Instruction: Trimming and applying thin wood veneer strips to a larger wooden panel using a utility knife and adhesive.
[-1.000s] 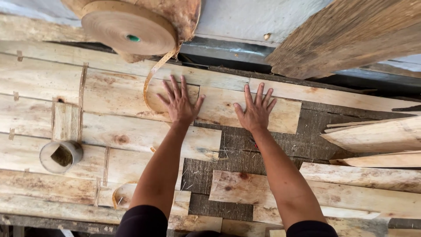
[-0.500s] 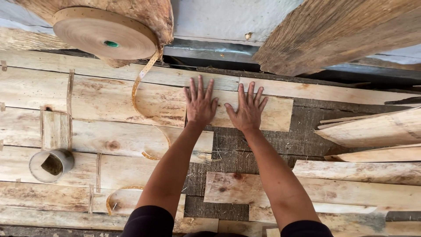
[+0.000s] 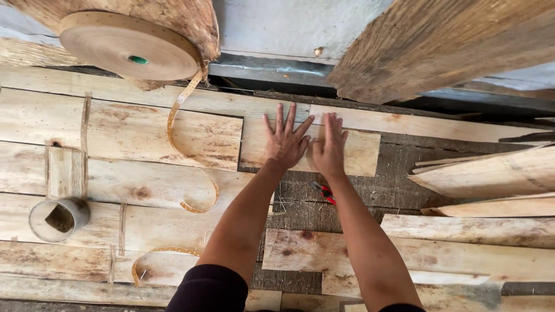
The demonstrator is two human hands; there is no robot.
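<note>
Flatly, left hand [image 3: 285, 141] and right hand [image 3: 328, 147] press the veneer sheet [image 3: 355, 151], fingers spread.

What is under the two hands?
Both the left hand and the right hand lie flat, fingers spread, on a pale wood veneer sheet. The sheet rests on a dark work surface. What lies beneath the sheet itself is covered.

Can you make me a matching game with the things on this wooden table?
Things:
1. tape roll
2. small cup
3. red-handled tool
4. both hands, left hand and right hand

Places or states:
A. between the two forearms
B. pressed flat on a veneer sheet
C. top left, with a strip hanging down
D. left side, lying tipped over

Pairs: 1-C, 2-D, 3-A, 4-B
</note>
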